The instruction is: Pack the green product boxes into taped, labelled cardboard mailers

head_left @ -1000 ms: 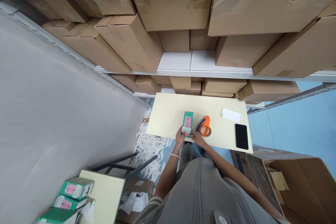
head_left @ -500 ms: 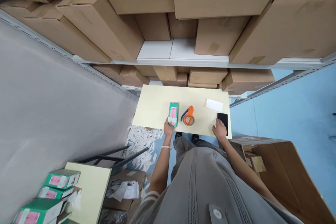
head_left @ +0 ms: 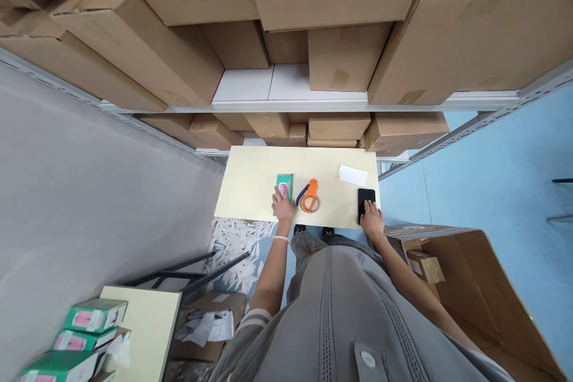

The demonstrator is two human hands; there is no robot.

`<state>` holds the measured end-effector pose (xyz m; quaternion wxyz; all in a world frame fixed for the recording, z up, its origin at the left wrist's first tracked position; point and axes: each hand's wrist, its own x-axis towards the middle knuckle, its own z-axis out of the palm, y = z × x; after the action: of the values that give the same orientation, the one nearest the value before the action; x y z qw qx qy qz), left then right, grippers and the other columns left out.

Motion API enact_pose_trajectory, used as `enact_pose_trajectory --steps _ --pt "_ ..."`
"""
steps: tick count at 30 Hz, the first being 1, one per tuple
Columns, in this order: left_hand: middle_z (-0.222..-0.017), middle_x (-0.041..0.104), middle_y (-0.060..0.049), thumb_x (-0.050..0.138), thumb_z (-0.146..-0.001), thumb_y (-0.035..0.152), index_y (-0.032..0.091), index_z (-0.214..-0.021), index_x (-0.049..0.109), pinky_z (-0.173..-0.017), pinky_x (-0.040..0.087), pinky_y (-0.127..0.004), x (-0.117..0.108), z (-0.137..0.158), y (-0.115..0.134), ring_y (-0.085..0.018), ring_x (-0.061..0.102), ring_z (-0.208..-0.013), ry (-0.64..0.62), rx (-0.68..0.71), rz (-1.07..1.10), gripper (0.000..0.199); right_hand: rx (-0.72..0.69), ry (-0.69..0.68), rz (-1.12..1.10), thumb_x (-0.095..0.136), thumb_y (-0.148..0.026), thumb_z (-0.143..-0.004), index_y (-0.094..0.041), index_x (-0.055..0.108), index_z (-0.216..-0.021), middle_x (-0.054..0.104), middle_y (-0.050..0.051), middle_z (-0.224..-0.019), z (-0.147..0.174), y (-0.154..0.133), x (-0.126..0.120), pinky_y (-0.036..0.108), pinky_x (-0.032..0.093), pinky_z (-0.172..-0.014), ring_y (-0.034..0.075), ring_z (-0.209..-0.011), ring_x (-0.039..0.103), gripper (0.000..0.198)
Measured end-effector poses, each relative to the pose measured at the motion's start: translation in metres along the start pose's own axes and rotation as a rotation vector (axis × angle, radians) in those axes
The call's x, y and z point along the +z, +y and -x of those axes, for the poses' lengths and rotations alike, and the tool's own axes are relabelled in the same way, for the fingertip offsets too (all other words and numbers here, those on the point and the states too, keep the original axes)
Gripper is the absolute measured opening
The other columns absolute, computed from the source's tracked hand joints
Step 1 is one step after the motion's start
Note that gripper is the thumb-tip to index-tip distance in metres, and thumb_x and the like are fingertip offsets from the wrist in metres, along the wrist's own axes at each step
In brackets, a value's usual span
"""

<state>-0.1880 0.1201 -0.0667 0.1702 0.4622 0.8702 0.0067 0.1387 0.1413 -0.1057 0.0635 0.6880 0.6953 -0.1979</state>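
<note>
A green box with a pink picture (head_left: 285,181) lies flat on the cream table (head_left: 250,170). My left hand (head_left: 282,205) rests on top of it with the fingers spread, covering its lower part. Just right of the box are an orange tape dispenser (head_left: 311,192) with a roll of tape and a dark blue curved handle (head_left: 302,194). At the table's right end, a black phone (head_left: 366,195) lies under the fingertips of my right hand (head_left: 372,219). Those fingers are extended and touch the phone's lower right part. A white slip of paper (head_left: 352,175) lies above the phone.
Shelves stacked with cardboard boxes (head_left: 338,59) rise behind the table. A large open carton (head_left: 483,286) stands at the right. More green boxes (head_left: 96,314) sit on a side table (head_left: 147,316) at lower left. White paper strips (head_left: 230,248) cover the floor beside a black metal frame (head_left: 210,274).
My left hand has gone from gripping the green box's lower edge to lying over its top, fingers spread. My right hand has shifted slightly on the phone. The view has turned a little right.
</note>
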Motion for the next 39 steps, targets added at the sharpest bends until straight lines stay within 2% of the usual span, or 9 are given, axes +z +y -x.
enact_pose_trajectory --steps 5,10,13,15,25,31,34,36,39 --pt "-0.164 0.012 -0.009 0.050 -0.090 0.025 0.030 -0.155 0.020 -0.110 0.037 -0.049 0.003 0.004 0.001 -0.032 0.025 -0.146 0.026 0.002 -0.033 0.072 0.005 0.063 -0.031 0.037 -0.015 -0.088 -0.010 0.041 -0.143 0.044 0.015 -0.150 -0.003 0.004 -0.001 0.043 0.017 -0.116 0.025 -0.143 0.031 0.056" --pt "-0.165 0.010 -0.009 0.049 -0.090 0.024 0.030 -0.155 0.019 -0.110 0.036 -0.049 0.004 0.003 0.004 -0.033 0.024 -0.146 0.023 -0.009 -0.025 0.072 0.266 0.135 -0.121 0.051 -0.034 -0.087 -0.006 0.043 -0.134 0.052 0.025 -0.131 -0.011 -0.003 -0.006 0.046 0.034 -0.103 0.035 -0.124 0.048 0.056" --pt "-0.165 0.010 -0.008 0.049 -0.090 0.023 0.031 -0.155 0.018 -0.110 0.036 -0.050 0.004 0.003 0.003 -0.033 0.023 -0.146 0.019 -0.009 -0.020 0.073 0.391 0.140 -0.151 0.060 -0.046 -0.080 -0.007 0.043 -0.129 0.050 0.026 -0.126 -0.018 -0.014 -0.006 0.049 0.037 -0.098 0.038 -0.120 0.048 0.065" --pt "-0.165 0.010 -0.008 0.049 -0.090 0.024 0.032 -0.155 0.017 -0.109 0.037 -0.050 0.004 0.002 0.003 -0.033 0.023 -0.146 0.013 -0.007 -0.015 0.073 0.432 0.154 -0.165 0.065 -0.045 -0.076 -0.006 0.041 -0.129 0.048 0.027 -0.127 -0.021 -0.020 -0.004 0.049 0.038 -0.098 0.039 -0.121 0.047 0.070" --pt "-0.165 0.008 -0.006 0.050 -0.090 0.026 0.034 -0.155 0.015 -0.111 0.035 -0.051 0.006 0.001 0.002 -0.033 0.023 -0.146 0.006 -0.016 -0.012 0.075 0.459 0.179 -0.207 0.068 -0.036 -0.070 -0.004 0.042 -0.128 0.048 0.028 -0.126 -0.028 -0.024 0.000 0.046 0.041 -0.099 0.038 -0.121 0.047 0.071" --pt "-0.165 0.007 -0.007 0.051 -0.089 0.024 0.034 -0.155 0.016 -0.110 0.035 -0.050 0.010 0.001 -0.001 -0.034 0.023 -0.146 0.032 0.008 0.007 0.075 0.473 0.179 -0.218 0.065 -0.033 -0.073 -0.004 0.042 -0.129 0.047 0.029 -0.127 -0.026 -0.030 0.002 0.048 0.040 -0.099 0.039 -0.123 0.046 0.068" --pt "-0.165 0.008 -0.007 0.052 -0.089 0.026 0.035 -0.155 0.016 -0.107 0.038 -0.050 0.011 0.001 -0.002 -0.034 0.030 -0.142 0.031 -0.004 0.011 0.076 0.483 0.181 -0.228 0.065 -0.035 -0.074 -0.005 0.042 -0.130 0.047 0.029 -0.128 -0.023 -0.029 0.002 0.048 0.041 -0.099 0.039 -0.124 0.046 0.068" --pt "-0.163 0.014 -0.011 0.055 -0.087 0.030 0.035 -0.155 0.014 -0.102 0.042 -0.049 0.010 0.000 -0.004 -0.035 0.040 -0.134 0.017 -0.069 0.030 0.079 0.492 0.186 -0.231 0.065 -0.038 -0.074 -0.004 0.042 -0.130 0.047 0.030 -0.128 -0.021 -0.028 0.003 0.048 0.042 -0.098 0.039 -0.124 0.046 0.069" --pt "-0.148 0.038 -0.017 0.062 -0.082 0.037 0.031 -0.156 0.010 -0.095 0.047 -0.045 0.008 -0.004 -0.010 -0.034 0.051 -0.121 -0.019 -0.169 0.072 0.090 0.496 0.191 -0.233 0.066 -0.040 -0.075 -0.004 0.043 -0.130 0.047 0.029 -0.128 -0.020 -0.027 0.003 0.048 0.042 -0.098 0.039 -0.123 0.046 0.069"
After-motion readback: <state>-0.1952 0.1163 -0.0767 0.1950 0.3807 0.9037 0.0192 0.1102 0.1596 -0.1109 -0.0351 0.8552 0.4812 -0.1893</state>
